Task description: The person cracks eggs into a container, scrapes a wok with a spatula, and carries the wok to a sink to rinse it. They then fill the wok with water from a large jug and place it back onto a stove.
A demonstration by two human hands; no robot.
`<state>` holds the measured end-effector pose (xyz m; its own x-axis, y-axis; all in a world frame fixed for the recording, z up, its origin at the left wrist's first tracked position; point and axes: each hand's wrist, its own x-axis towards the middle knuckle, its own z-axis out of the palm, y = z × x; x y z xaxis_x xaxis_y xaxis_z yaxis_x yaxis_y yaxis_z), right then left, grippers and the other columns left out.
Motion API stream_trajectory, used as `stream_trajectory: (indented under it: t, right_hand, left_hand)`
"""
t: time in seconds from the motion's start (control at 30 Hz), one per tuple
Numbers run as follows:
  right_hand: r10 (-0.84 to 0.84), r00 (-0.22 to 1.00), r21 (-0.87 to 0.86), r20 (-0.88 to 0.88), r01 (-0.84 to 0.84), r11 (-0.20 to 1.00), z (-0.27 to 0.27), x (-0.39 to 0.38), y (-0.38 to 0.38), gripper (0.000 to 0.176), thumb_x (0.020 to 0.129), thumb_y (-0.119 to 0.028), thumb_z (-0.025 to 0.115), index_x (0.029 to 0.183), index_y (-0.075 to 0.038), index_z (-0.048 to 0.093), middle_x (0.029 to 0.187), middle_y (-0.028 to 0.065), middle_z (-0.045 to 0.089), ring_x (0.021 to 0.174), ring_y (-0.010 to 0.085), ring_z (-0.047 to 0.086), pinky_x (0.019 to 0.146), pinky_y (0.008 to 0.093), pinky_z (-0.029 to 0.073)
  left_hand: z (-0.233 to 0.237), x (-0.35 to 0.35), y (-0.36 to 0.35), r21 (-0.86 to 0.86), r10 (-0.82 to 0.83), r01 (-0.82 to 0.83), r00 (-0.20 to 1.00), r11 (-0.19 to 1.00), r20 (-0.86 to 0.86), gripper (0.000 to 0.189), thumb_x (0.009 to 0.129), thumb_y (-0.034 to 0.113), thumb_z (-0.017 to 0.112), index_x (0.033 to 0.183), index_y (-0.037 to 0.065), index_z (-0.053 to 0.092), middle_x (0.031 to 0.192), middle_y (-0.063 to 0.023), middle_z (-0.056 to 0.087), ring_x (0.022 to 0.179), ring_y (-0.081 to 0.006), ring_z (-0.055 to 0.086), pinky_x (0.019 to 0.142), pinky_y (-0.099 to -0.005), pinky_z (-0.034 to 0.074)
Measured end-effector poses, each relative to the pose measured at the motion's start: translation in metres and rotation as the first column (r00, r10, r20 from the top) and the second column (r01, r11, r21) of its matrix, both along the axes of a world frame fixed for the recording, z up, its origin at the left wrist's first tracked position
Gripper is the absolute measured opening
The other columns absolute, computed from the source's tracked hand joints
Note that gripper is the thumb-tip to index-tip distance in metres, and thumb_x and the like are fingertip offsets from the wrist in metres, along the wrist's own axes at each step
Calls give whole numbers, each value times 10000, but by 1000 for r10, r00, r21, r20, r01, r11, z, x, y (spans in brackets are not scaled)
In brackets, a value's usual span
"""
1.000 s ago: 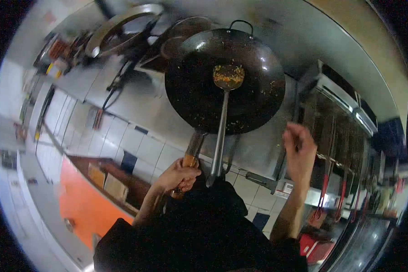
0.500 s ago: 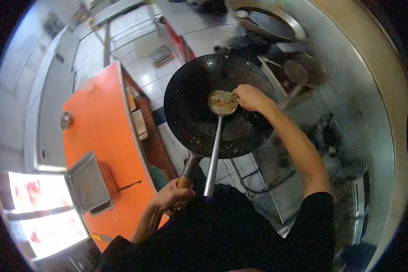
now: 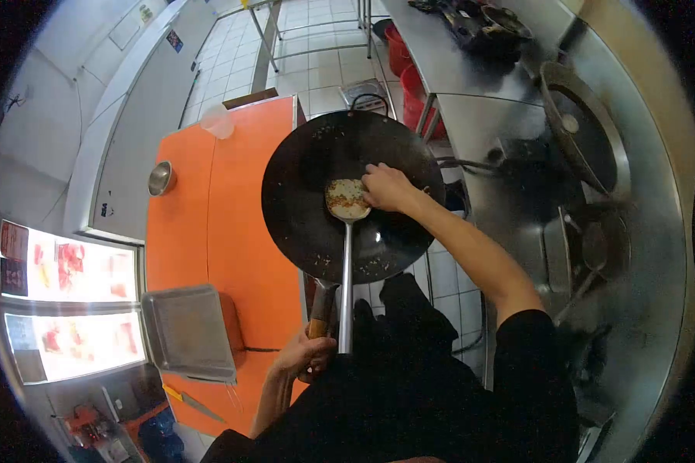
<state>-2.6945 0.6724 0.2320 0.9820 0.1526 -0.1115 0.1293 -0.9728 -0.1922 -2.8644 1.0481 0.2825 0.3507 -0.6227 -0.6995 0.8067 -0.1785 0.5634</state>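
Observation:
A black wok [image 3: 301, 170] is held up in front of me, with scattered food bits on its inner surface. My left hand [image 3: 307, 355] is wrapped round its wooden handle [image 3: 318, 326]. A metal ladle [image 3: 347, 285] lies in the wok, its long handle toward my body. Pale and brownish food [image 3: 346, 197] fills the ladle's bowl. My right hand [image 3: 386, 187] is at the right rim of that bowl, fingers bent together; what they hold, if anything, is hidden.
On the left, an orange counter [image 3: 181, 247] bears a metal tray [image 3: 189, 332], a small metal bowl [image 3: 161, 179], a clear cup [image 3: 218, 122] and a yellow-handled knife [image 3: 193, 401]. A steel worktop [image 3: 471, 116] with pans runs along the right. Red buckets [image 3: 414, 85] stand beyond the wok.
My view has turned toward the left counter. The wok, ladle and both hands have shifted left in view, and the wok now overlaps the orange counter's edge.

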Motion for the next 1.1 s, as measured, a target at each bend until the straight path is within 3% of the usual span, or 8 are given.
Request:
stream_trajectory:
  t: [0.4,0.57,0.63,0.77,0.8,0.83,1.0,1.1]
  right_hand:
    - [305,930,-3,203,-311,950,-16,296,-48,195,771,-201,778,875,-36,766,966,149,722,955,361,708,804,465,605]
    - [416,854,-50,314,-422,905,24,432,-83,94,795,-93,676,815,-39,750,939,157,736,924,346,719,749,452,606]
    - [490,822,-36,291,-502,864,4,556,-107,97,796,-92,675,818,-35,751,925,161,735,916,348,722,747,454,606]
    - [491,850,-4,191,-499,866,-23,710,-124,111,808,-90,676,834,-13,752,902,180,736,898,357,731,758,463,608]
    - [393,905,11,163,-400,917,-52,615,-93,114,809,-90,680,838,-8,753,903,181,737,899,358,733,763,466,608]
    - [387,907,-13,168,-391,920,-43,601,-89,114,809,-90,680,838,-8,753,903,181,737,899,358,733,763,466,608]
    - [472,861,-37,189,-474,879,-68,738,-76,137,803,-92,681,872,12,740,910,182,715,914,397,700,810,476,584]
    - [524,816,-23,243,-535,845,-111,786,-72,125,812,-94,686,852,10,743,929,181,722,916,379,713,815,471,592]
  left_hand:
    - [3,202,-117,122,221,-232,970,965,100,231,917,129,702,1022,115,496,681,17,513,457,-67,441,405,-246,359]
    - [39,306,-183,106,402,-402,915,910,24,212,917,102,680,998,122,485,666,28,476,447,-68,409,416,-245,354]
    - [44,418,-234,108,478,-475,878,873,-1,216,918,89,674,976,126,469,637,35,431,442,-69,389,428,-246,364]
    - [3,555,-271,52,538,-535,841,843,-56,228,917,94,686,976,122,468,629,30,429,445,-71,397,422,-253,363]
    - [-34,468,-228,48,486,-485,874,873,-21,234,916,99,694,974,120,468,627,27,435,444,-71,401,419,-256,363]
    - [-36,460,-221,31,457,-457,889,889,2,240,915,105,702,972,118,469,625,25,440,444,-72,406,415,-260,364]
    - [-80,609,-230,-57,482,-483,876,874,-22,247,910,109,708,967,108,468,629,19,460,440,-77,416,415,-261,374]
    - [-106,646,-239,-18,518,-517,856,856,3,237,915,104,696,974,105,466,631,17,460,440,-78,415,418,-261,379]
